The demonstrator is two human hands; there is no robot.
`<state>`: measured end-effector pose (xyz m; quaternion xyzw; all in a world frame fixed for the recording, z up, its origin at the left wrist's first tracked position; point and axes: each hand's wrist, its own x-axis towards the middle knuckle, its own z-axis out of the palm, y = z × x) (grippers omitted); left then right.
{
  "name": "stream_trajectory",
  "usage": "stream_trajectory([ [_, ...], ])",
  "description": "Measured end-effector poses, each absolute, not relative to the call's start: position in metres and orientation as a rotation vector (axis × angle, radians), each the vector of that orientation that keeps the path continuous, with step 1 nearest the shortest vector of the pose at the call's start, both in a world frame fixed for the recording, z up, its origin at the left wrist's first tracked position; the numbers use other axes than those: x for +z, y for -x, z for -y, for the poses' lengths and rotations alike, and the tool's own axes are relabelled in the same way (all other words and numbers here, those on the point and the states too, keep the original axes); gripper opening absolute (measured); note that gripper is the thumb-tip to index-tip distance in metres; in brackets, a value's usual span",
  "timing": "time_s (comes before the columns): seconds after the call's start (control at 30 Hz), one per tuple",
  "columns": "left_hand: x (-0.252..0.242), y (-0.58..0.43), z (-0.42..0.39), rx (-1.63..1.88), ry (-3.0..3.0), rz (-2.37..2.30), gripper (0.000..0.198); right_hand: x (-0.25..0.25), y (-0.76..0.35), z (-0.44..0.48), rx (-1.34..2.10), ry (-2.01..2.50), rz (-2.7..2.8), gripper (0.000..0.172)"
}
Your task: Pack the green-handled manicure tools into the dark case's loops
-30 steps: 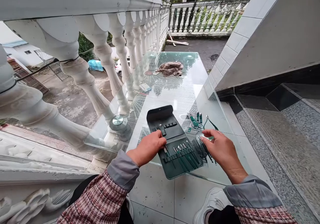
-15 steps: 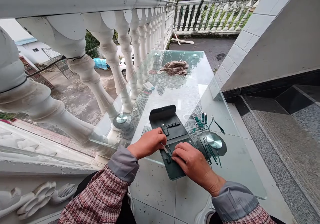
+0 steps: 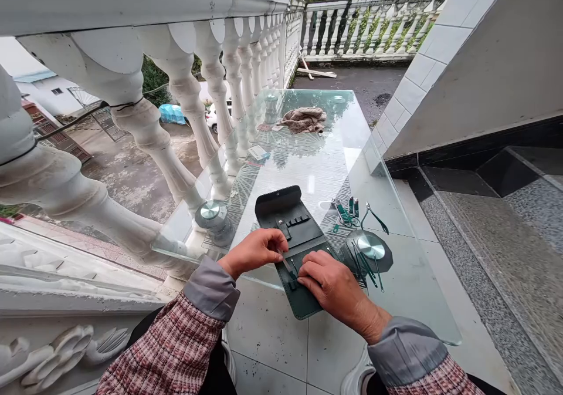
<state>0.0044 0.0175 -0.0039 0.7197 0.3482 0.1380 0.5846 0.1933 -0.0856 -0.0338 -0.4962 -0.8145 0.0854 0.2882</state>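
Observation:
An unfolded dark green manicure case [image 3: 303,308] lies at the near end of the glass table, its flap pointing away. My left hand [image 3: 257,251] is closed at the upper end of a slim metal nail file [image 3: 287,267], whose lower end sits at the loops on the case's near half. With fingers curled, my right hand [image 3: 332,286] holds the right side of that half; its fingertips are partly hidden. Another thin metal tool [image 3: 294,262] stands in the case beside the file. Empty-looking loops [image 3: 299,221] line the far half.
Right of the case lie nail clippers [image 3: 341,212], green-handled nippers [image 3: 376,218] and several slender green tools [image 3: 368,269]. A crumpled brown cloth [image 3: 303,119] and a small card [image 3: 258,152] are farther along the glass table [image 3: 422,301]. A white balustrade [image 3: 180,95] borders the left.
The whole view has shifted slightly. My left fingers have loosened a little around the file's upper end, while my right hand keeps nearly the same place on the case.

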Motion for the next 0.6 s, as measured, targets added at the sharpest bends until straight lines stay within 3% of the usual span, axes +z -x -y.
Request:
stream_trajectory([
  [0.6,-0.0090,-0.0061,-0.0201,0.531,-1.363,-0.925,0.028,-0.0358,-0.1884,0.0848,0.301,1.282,2.146,0.014],
])
